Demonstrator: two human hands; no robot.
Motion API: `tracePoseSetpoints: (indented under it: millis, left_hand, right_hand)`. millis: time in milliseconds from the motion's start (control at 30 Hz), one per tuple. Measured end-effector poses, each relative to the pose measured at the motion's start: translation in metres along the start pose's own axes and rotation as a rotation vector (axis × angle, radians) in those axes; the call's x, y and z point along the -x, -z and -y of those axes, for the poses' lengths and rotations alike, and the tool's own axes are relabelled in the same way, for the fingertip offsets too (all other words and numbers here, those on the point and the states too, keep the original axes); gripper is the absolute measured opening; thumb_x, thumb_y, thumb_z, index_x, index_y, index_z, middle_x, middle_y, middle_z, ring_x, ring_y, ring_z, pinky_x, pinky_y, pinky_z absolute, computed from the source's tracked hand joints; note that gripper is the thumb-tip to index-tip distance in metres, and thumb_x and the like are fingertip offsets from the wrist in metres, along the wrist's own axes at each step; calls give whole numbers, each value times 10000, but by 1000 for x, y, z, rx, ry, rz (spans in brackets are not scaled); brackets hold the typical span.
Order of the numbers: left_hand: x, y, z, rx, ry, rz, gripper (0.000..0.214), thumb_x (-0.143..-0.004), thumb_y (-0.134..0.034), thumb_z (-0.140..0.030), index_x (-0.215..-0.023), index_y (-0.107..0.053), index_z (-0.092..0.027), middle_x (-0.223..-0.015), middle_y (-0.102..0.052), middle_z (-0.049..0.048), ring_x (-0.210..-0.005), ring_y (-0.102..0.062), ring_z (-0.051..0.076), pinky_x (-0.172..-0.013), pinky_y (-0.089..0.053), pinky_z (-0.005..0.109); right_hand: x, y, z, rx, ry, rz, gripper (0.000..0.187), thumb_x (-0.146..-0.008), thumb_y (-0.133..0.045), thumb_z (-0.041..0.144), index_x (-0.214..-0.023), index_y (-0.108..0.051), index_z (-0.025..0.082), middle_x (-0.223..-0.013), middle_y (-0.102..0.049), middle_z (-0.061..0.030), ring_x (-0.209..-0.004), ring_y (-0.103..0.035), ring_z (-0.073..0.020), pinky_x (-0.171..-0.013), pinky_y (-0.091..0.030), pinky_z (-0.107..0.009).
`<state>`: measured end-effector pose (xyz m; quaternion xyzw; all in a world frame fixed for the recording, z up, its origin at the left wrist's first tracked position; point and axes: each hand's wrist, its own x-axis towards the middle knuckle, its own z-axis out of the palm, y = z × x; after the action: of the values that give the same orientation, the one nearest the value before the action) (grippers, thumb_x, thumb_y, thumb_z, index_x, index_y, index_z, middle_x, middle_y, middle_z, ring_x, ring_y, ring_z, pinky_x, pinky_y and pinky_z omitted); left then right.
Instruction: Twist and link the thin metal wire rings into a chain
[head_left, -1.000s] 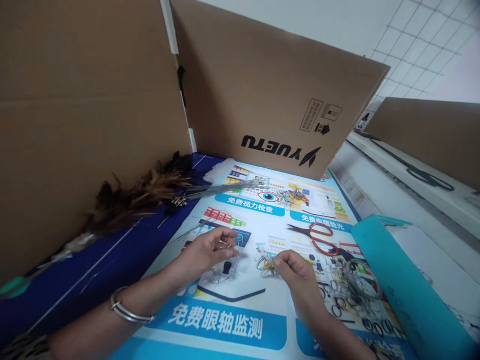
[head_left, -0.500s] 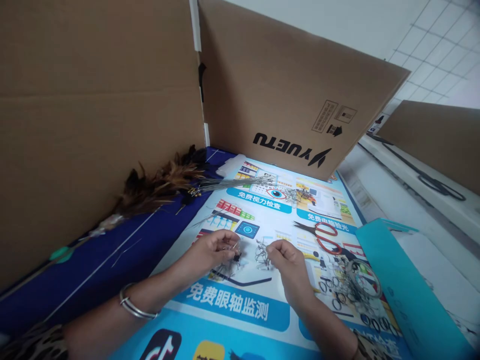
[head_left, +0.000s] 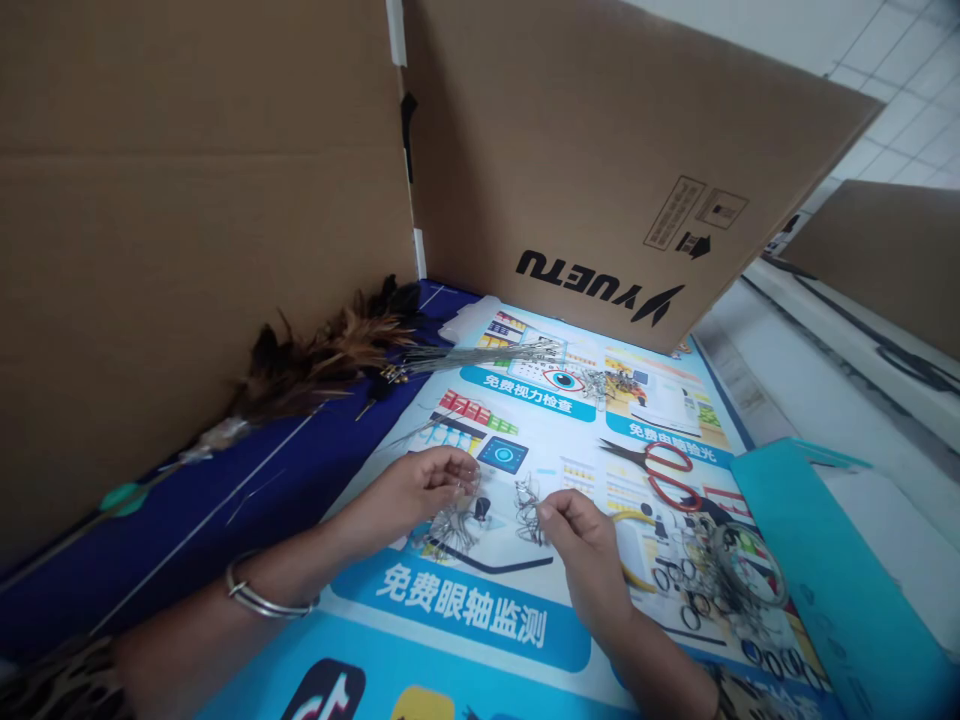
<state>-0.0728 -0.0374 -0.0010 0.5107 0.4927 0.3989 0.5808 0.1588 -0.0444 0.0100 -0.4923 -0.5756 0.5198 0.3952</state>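
My left hand [head_left: 439,482] is closed, its fingers curled with the tips brought together; something fine and wire-like shows at the tips, too small to name. Just below it lies a pile of thin metal wire pieces [head_left: 454,530]. My right hand [head_left: 579,535] makes a pinch, thumb against forefinger, at the right edge of a second small heap of bent silvery metal pieces [head_left: 529,512]. Whether a piece is between those fingers is hidden. The two hands are apart, one on each side of this heap, over the printed poster sheet [head_left: 360,610].
Red-handled scissors [head_left: 667,472] lie right of centre, above a cluster of rings and a wire coil [head_left: 750,565]. A teal box [head_left: 817,580] stands at right. Long thin wires [head_left: 480,354] and brown feathers [head_left: 322,350] lie toward the back left. Cardboard panels [head_left: 600,150] wall the far side.
The view has shifted slightly, moving the scene a little right. My left fingers have lifted slightly away from the lower wire pile; my right hand stays pinched beside its heap.
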Motion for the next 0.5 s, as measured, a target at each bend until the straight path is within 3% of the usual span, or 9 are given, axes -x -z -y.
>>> tracePoseSetpoints:
  millis: [267, 500]
  left_hand:
    - [-2, 9, 0, -16, 8, 50, 199, -831, -550, -294, -975, -595, -163, -972, -656, 63, -947, -611, 209, -863, -469, 354]
    - [-6, 14, 2, -120, 5, 15, 212, -829, -528, -286, -994, -589, -168, -885, -651, 38, -840, -624, 186, -683, -472, 265]
  right_hand:
    - [-2, -2, 2, 9, 19, 30, 199, -828, -589, 331, -709, -563, 173, -616, -514, 20, -604, -439, -119, -567, -363, -233]
    - [-2, 0, -1, 48, -6, 45, 216, -839, -579, 354, -720, -555, 175, -628, -507, 16, -616, -435, -125, -573, -366, -240]
